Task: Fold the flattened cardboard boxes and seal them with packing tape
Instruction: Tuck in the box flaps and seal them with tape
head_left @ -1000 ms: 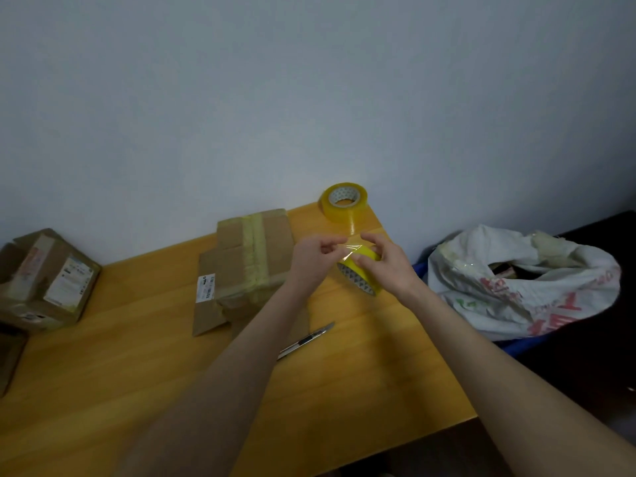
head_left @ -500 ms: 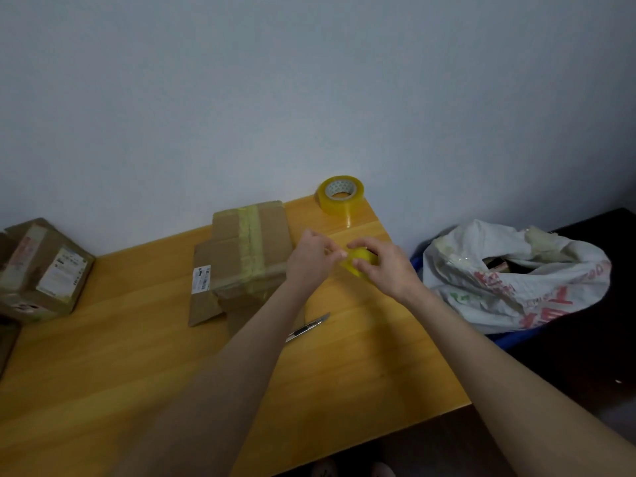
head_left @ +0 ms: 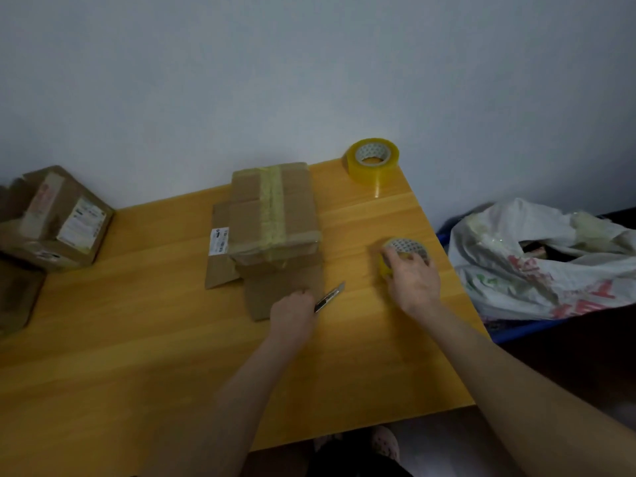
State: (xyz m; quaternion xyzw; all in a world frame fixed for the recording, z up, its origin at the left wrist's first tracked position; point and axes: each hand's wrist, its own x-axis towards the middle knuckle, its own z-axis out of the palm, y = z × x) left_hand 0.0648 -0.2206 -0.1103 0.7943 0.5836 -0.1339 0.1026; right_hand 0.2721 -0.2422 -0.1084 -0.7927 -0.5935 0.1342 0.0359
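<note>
A cardboard box (head_left: 275,211) sealed with a strip of yellowish tape sits mid-table on top of flattened cardboard (head_left: 282,290). My right hand (head_left: 413,277) grips a small roll of yellow packing tape (head_left: 406,247) that rests on the table to the right of the box. My left hand (head_left: 292,315) lies at the front edge of the flattened cardboard, its fingers curled round the handle end of a utility knife (head_left: 330,297), whose blade end points away to the upper right. A second, larger tape roll (head_left: 371,161) stands at the table's back right corner.
The wooden table (head_left: 137,339) runs along a pale wall. Another labelled cardboard box (head_left: 58,218) stands at the far left, with darker cardboard (head_left: 17,294) in front of it. A white plastic bag (head_left: 537,263) lies beyond the table's right edge.
Both hands held the small roll up in the air and pulled at its tape. Now my right hand has lowered the roll to the table, and my left hand has dropped to the knife.
</note>
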